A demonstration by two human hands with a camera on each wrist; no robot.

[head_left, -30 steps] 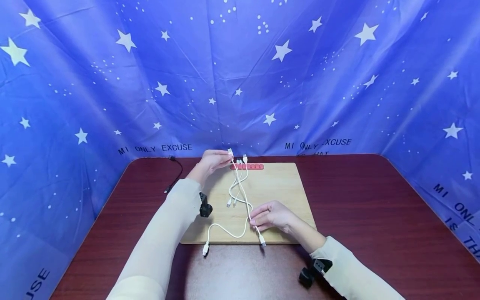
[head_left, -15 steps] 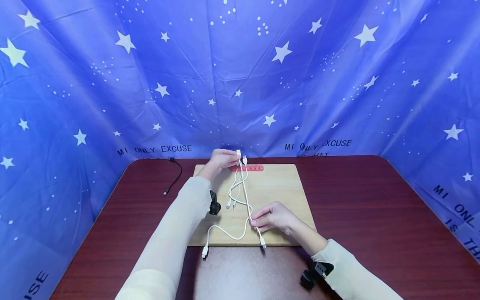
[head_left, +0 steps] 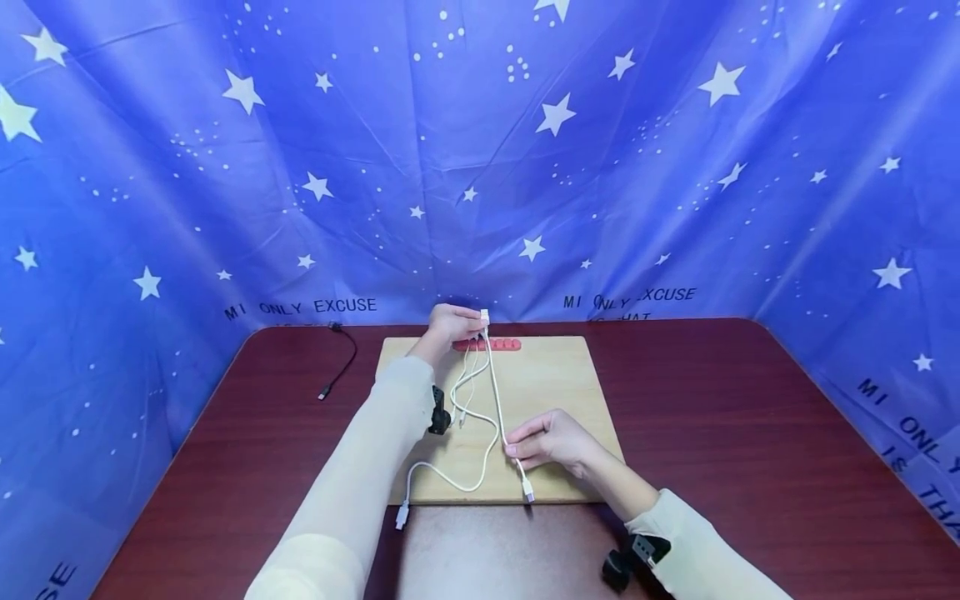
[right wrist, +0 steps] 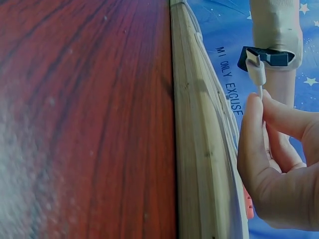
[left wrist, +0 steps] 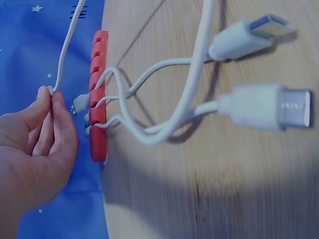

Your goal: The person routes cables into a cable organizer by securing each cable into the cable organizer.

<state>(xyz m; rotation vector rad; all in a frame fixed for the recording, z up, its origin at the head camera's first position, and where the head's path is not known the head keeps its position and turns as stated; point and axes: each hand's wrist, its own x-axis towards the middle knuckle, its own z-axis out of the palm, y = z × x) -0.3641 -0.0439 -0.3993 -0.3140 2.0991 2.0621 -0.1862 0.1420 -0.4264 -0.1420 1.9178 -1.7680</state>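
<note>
A white cable (head_left: 495, 387) runs taut across the wooden board (head_left: 562, 383). My left hand (head_left: 453, 323) pinches its far end just over the red cable clip strip (head_left: 504, 343), also seen as the red cable clip strip (left wrist: 97, 94). In the left wrist view the left hand (left wrist: 37, 144) pinches the thin white cable (left wrist: 65, 50). My right hand (head_left: 546, 439) pinches the same cable near its connector (head_left: 528, 490); the right wrist view shows the right hand (right wrist: 279, 159) with the connector (right wrist: 256, 67) sticking up from the fingers. Other white cables (left wrist: 149, 99) sit in the strip's slots.
The board lies on a dark red table (head_left: 712, 433). A black cable (head_left: 341, 362) lies at the table's far left. A loose white cable end (head_left: 402, 515) hangs over the board's near edge. Blue star-patterned cloth (head_left: 525, 150) walls the table on three sides.
My left hand has carried the cable end rightward, to above the red strip. The right hand has slid slightly nearer along the cable, which now runs straighter.
</note>
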